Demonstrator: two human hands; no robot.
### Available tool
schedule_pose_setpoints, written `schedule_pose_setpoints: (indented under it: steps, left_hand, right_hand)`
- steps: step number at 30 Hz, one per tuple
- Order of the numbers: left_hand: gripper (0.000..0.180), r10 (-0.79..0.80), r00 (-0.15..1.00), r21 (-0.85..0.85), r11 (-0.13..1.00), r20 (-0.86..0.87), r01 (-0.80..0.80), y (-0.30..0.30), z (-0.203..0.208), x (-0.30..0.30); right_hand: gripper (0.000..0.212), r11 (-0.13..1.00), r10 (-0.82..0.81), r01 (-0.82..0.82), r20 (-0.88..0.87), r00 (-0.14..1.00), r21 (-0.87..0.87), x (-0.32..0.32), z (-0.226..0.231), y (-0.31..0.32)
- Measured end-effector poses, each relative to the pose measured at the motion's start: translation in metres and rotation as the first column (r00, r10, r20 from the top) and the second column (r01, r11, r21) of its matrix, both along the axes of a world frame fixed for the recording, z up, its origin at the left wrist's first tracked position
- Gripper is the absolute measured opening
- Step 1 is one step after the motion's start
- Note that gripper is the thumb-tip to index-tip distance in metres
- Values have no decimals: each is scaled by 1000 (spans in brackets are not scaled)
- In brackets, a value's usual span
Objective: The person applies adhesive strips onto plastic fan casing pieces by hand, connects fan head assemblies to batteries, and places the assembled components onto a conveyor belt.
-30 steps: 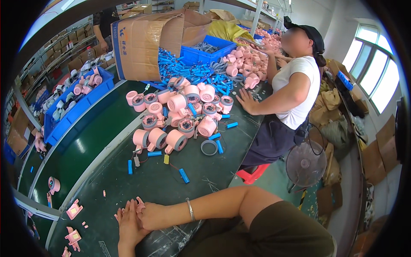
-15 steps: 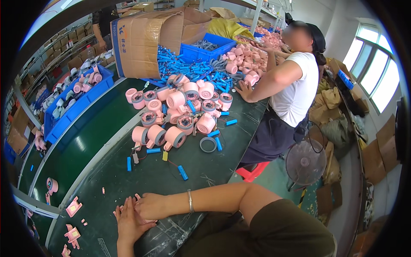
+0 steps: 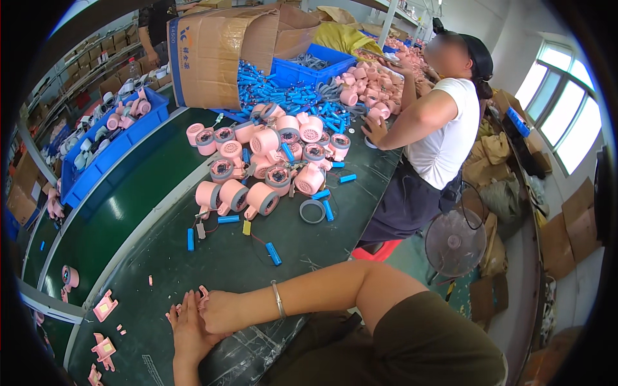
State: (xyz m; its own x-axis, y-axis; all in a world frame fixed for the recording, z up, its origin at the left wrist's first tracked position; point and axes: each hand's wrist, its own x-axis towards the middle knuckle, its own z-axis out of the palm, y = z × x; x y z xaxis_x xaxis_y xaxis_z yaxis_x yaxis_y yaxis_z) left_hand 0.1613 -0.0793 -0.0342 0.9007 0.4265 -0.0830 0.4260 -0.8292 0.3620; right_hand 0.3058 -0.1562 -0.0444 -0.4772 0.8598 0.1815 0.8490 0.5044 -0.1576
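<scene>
Both my hands meet low over the near left of the dark green table. A pink plastic part [image 3: 203,294] shows only at its edges between them; the rest lies hidden under my fingers. My left hand [image 3: 189,329] presses on it with its fingers close together. Curled into a fist against the left one, my right hand [image 3: 223,312] grips the part from the other side, a bracelet on its wrist. To the left lie loose pink plastic brackets [image 3: 104,347] with pale yellow squares and a few small pink scraps [image 3: 150,280].
Beyond my hands, pink fan housings [image 3: 262,198] pile up with blue cylindrical batteries [image 3: 273,253] and a loose grey ring [image 3: 313,211]. A tipped cardboard box [image 3: 212,61] and blue bin [image 3: 315,67] stand behind. At right are a co-worker [image 3: 441,116] and a floor fan [image 3: 455,243].
My right hand has closed into a tighter fist, and more of the pink part shows above it. The co-worker's near hand has lifted slightly off the table. The view has shifted a little.
</scene>
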Motion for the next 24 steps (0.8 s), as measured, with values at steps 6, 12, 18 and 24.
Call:
schedule_pose_setpoints:
  steps: [6, 12, 18, 24]
  left_hand:
    - [115, -23, 999, 27, 999, 33, 22, 0, -10, 1]
    - [115, 19, 1000, -3, 1000, 24, -19, -5, 5, 3]
    - [111, 37, 999, -31, 999, 4, -37, -2, 5, 11]
    - [107, -12, 1000, -1, 1000, 6, 12, 0, 4, -4]
  right_hand:
    - [35, 998, 31, -28, 43, 999, -58, -3, -5, 0]
    - [39, 991, 85, -84, 9, 996, -107, -7, -17, 18]
    - [34, 993, -55, 54, -1, 998, -104, 22, -13, 12]
    - [16, 984, -159, 127, -299, 941, -124, 47, 41, 5]
